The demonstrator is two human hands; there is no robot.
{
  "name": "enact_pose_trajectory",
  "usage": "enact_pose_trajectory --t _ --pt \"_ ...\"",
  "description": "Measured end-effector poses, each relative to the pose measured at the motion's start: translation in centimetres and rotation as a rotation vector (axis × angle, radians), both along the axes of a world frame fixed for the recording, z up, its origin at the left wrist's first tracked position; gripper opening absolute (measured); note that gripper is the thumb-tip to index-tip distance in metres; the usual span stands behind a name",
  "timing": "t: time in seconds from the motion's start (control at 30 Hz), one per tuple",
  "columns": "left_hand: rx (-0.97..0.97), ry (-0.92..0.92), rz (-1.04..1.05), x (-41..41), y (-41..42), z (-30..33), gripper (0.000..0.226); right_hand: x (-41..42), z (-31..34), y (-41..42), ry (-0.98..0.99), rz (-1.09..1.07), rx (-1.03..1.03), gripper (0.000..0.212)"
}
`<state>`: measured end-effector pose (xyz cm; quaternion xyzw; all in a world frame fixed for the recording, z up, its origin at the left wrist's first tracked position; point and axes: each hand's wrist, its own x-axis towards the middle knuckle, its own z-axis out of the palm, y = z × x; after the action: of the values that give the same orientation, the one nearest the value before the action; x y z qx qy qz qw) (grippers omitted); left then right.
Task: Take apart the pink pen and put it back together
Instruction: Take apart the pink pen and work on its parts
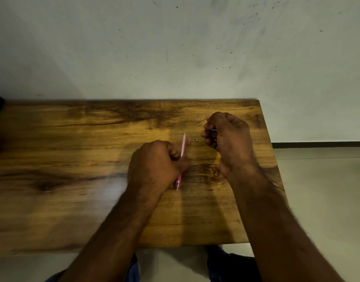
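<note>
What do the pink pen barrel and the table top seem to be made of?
Pink pen barrel, gripped by the left hand: probably plastic, smooth and slightly translucent; its lower end looks clear and glossy. Table top: wood or a wood-look laminate, I cannot tell which; brown grain and dark knots show, and a soft sheen reflects light.

Bare room: wooden table (73,159), scuffed wall (175,47)

A wooden table (73,159) with dark grain and knots spreads under and to the left of the hands. Behind them rises a pale wall (154,47) flecked with dark marks. Right of the right hand lies a light tiled floor (327,190), edged by a dark skirting strip (321,144).
</note>
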<state>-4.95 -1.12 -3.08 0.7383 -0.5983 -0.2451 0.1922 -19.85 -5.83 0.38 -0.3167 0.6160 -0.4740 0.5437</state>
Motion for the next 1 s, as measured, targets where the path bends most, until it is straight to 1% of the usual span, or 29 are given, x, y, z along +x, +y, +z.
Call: enact_pose_trajectory --t 0.1,0.2,0.33,0.43,0.63,1.0 --pt "-0.129 0.194 -0.001 0.8 -0.2 0.5 0.018 0.2 0.3 0.0 -0.110 0.015 0.011 0.018" --pt "-0.315 0.200 -0.012 1.7 -0.2 1.1 0.010 0.6 0.4 0.2 -0.178 0.074 -0.014 0.022" --pt "-0.432 0.209 0.009 2.7 -0.1 1.5 0.017 1.5 0.3 0.4 -0.265 0.135 -0.053 0.019" --pt "-0.456 0.178 0.008 3.8 -0.3 1.6 0.021 2.4 0.2 0.3 -0.321 0.150 -0.083 0.018" --pt "-0.441 0.119 0.027 5.8 -0.2 1.5 0.021 3.1 -0.2 0.3 -0.391 0.154 -0.093 0.016" --pt "-0.438 0.108 0.029 6.6 -0.1 1.4 0.018 3.4 -0.4 0.4 -0.388 0.162 -0.100 0.018"
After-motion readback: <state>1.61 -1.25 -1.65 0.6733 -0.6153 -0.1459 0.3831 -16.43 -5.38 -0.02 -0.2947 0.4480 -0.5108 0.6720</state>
